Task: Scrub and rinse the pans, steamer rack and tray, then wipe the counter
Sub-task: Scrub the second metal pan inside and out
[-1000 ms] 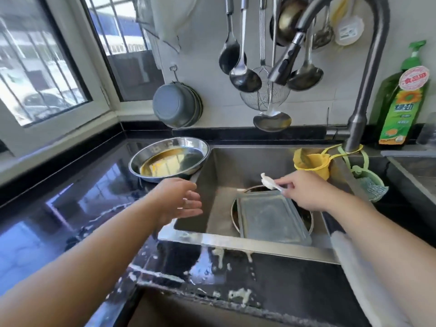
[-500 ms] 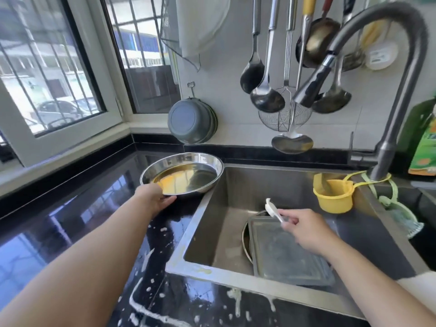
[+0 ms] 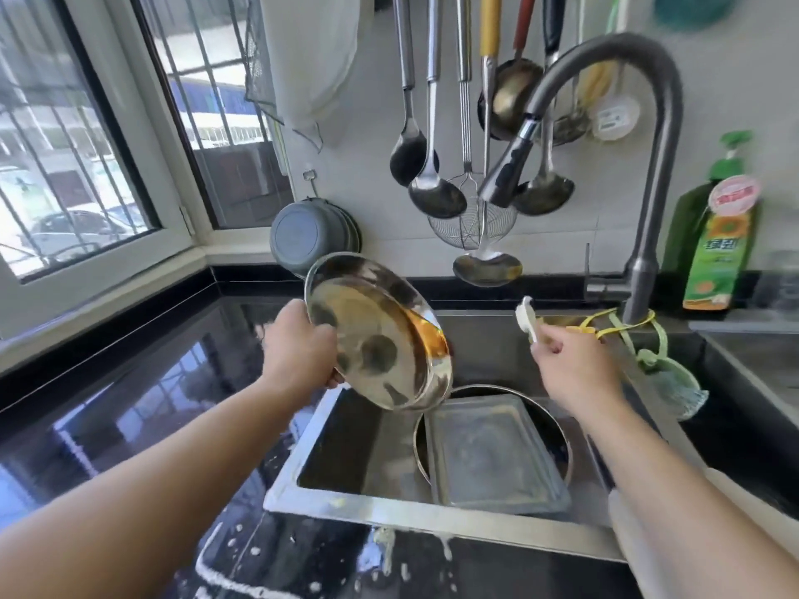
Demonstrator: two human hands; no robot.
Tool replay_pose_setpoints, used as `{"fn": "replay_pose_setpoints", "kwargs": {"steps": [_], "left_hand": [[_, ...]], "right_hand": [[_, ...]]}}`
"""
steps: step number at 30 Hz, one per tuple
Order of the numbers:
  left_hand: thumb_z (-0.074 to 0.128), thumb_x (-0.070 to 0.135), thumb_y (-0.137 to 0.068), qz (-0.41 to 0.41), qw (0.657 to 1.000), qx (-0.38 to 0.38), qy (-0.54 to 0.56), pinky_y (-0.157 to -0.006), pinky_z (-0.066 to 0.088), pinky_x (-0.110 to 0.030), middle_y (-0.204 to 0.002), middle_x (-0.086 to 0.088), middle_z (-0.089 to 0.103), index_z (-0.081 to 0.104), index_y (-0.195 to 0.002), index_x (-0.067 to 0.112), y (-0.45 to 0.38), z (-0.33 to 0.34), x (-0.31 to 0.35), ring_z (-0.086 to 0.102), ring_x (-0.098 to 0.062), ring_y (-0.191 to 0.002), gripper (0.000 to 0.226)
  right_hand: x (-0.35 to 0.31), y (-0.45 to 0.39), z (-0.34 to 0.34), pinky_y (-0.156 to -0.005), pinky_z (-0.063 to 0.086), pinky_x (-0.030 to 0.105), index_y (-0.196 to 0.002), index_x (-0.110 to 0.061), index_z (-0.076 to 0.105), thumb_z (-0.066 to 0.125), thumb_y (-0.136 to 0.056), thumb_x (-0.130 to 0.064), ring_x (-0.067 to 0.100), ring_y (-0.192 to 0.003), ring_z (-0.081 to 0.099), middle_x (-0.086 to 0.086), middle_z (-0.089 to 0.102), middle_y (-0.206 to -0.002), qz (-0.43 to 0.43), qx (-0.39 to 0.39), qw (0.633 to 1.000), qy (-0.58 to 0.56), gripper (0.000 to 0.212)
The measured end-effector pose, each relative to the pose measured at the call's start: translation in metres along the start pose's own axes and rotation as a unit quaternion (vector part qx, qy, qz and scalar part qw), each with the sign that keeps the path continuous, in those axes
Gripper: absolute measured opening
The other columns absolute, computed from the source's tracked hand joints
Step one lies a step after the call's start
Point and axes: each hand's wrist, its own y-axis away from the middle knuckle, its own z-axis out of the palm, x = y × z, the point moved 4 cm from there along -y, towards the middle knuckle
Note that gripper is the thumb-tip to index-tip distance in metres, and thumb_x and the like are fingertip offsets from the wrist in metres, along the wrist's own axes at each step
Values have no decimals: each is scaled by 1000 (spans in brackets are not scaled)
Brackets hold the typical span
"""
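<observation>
the left hand (image 3: 298, 348) grips the round steel pan (image 3: 378, 335) by its rim, fingers curled under the edge and thumb on the near side. the right hand (image 3: 570, 365) pinches the handle of a small white brush (image 3: 526, 318), whose head points up and away.

half a second ago the pan sat flat on the black counter (image 3: 129, 404) at the sink's far left corner, with the left hand just touching its rim; now it is lifted and tilted steeply over the sink (image 3: 389, 510), its inside facing the camera. the right hand has risen from just above the tray to the height of the sink's back edge.

the pan is shiny, with dark reflections across its base and an amber liquid pooled along its lower right wall. below it, in the basin, the rectangular tray (image 3: 493, 456) lies on top of 1 round pan (image 3: 562, 443), of which only the rim shows. the tray looks dull and filmy. white foam streaks the counter in front of the sink.
</observation>
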Motion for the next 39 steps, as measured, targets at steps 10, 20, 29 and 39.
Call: {"fn": "replay_pose_setpoints", "kwargs": {"steps": [10,20,29,39], "left_hand": [[89,16,-67,544,743,-109,-374,-45,40,-30,-75,1,56,54,-98,16,20,80,26,57,-25,-53,47],[58,9,-85,708,618,-26,-341,-39,43,-37,-76,-7,52,55,-84,14,-18,127,15,52,-28,-54,6],[45,23,-88,585,694,15,-419,-40,45,-36,-89,-5,71,70,-107,10,-53,148,20,68,-31,-62,34],[77,10,-72,500,731,-32,-463,-44,27,-29,-62,0,60,56,-75,17,-52,173,29,63,-31,-50,22]], "right_hand": [[28,-74,-78,-49,36,29,-85,-15,69,62,-95,-23,22,-65,58,8,64,-77,29,-105,963,245,15],[54,-158,-54,-48,32,26,-111,-7,67,55,-101,-27,20,-63,53,7,55,-83,49,10,969,241,25],[49,-189,-35,-45,30,24,-108,-4,69,65,-98,-27,17,-56,44,4,49,-70,58,76,965,246,25],[52,-185,-27,-44,37,25,-107,-4,69,68,-95,-17,21,-60,54,7,54,-73,31,71,960,270,18]]}}
